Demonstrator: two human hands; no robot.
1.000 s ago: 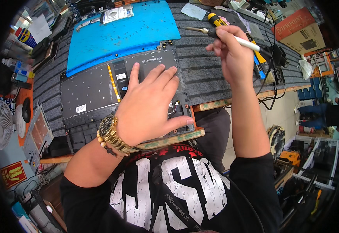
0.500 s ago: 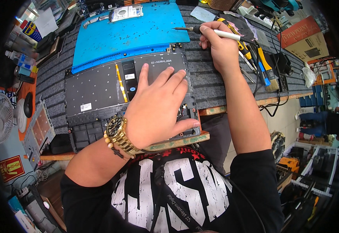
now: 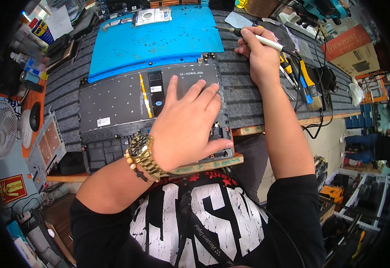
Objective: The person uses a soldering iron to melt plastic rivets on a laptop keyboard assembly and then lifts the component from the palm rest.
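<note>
My left hand (image 3: 184, 120) lies flat with spread fingers on the right part of a dark laptop top case (image 3: 110, 98), its inner side up, and hides part of it. A yellow ribbon cable (image 3: 145, 96) runs down the case beside a black strip with labels. My right hand (image 3: 262, 56) is closed around a soldering iron (image 3: 268, 42) with a white handle, held like a pen. Its thin tip points left, over the right edge of a blue work mat (image 3: 159, 42). Dark specks and small screws are scattered on the mat.
A hard drive (image 3: 152, 16) sits at the mat's far edge. To the right lie a brush (image 3: 313, 102), yellow-handled tools and a black cord (image 3: 317, 127). A cardboard box (image 3: 353, 51) stands farther right. A fan (image 3: 2, 129) is at far left. The wooden table edge (image 3: 248, 130) runs near me.
The whole view has shifted slightly. My right hand has drawn the soldering iron a little to the right, bringing its tip nearer the mat's right edge. My left hand stays on the top case.
</note>
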